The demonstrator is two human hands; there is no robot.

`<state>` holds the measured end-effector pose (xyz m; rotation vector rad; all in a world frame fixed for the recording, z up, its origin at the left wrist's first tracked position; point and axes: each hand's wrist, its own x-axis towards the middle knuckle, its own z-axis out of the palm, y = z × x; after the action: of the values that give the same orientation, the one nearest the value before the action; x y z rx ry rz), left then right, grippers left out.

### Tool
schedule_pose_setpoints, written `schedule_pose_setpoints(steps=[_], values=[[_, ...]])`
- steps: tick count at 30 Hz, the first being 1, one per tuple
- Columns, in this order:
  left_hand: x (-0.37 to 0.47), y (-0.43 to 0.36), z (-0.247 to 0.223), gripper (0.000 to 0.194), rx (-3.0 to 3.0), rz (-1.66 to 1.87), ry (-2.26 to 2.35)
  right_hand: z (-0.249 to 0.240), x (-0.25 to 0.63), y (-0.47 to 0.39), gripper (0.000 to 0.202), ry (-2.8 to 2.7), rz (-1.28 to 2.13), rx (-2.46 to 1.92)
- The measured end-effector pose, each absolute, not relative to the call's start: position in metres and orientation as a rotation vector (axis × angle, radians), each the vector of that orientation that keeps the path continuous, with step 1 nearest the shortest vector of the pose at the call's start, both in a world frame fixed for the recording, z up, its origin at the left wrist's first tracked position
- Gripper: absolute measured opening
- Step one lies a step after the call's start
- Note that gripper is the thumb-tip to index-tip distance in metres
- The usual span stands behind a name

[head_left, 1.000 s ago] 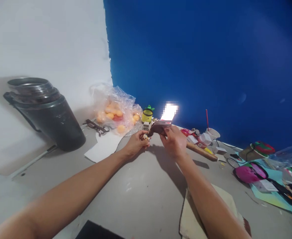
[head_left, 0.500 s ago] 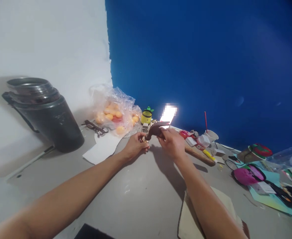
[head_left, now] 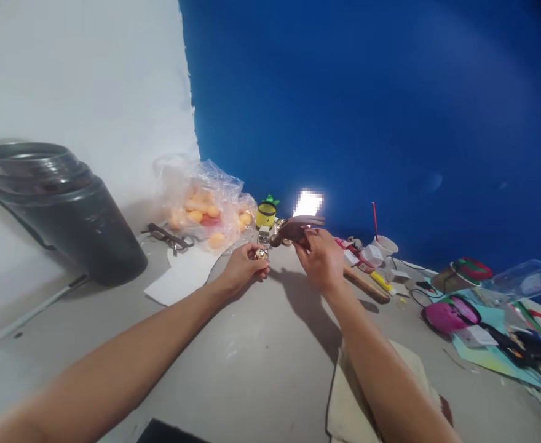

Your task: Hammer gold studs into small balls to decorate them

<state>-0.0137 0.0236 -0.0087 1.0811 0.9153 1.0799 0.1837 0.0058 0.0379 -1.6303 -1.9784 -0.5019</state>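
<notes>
Hammer (head_left: pixel 294 230) is gripped near its head by the right hand (head_left: pixel 323 257), likely for control, handle (head_left: pixel 367 287) toward four o'clock, while a trinket (head_left: pixel 261 253) is pinched by the left hand (head_left: pixel 240 269).

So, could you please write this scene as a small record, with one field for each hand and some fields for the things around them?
left hand: holds a small shiny piece
right hand: grips a hammer near its dark head
hammer and piece: appear apart
left side: black flask, open at top; glasses; white paper
behind hands: yellow container; clear bag with orange round things
right side: white cup with red stick; pink pouch
</notes>
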Motion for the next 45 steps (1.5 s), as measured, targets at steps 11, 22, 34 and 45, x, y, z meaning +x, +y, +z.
schedule_pose_setpoints(steps=[11, 22, 34, 45], values=[[-0.014, 0.024, -0.011, 0.039, 1.088, 1.094, 0.903, 0.038, 0.183, 0.004, 0.025, -1.985, -0.516, -1.549], [-0.014, 0.022, -0.01, 0.048, 1.078, 1.051, 0.861, 0.052, 0.203, 0.012, 0.014, -1.997, -0.013, -1.924], [-0.011, 0.025, -0.008, 0.026, 1.117, 0.995, 0.922, 0.04, 0.214, 0.02, 0.025, -2.135, 0.298, -2.184], [-0.024, 0.044, 0.004, 0.018, 1.379, 1.127, 1.341, 0.019, 0.202, 0.022, 0.036, -1.957, -0.121, -2.14]])
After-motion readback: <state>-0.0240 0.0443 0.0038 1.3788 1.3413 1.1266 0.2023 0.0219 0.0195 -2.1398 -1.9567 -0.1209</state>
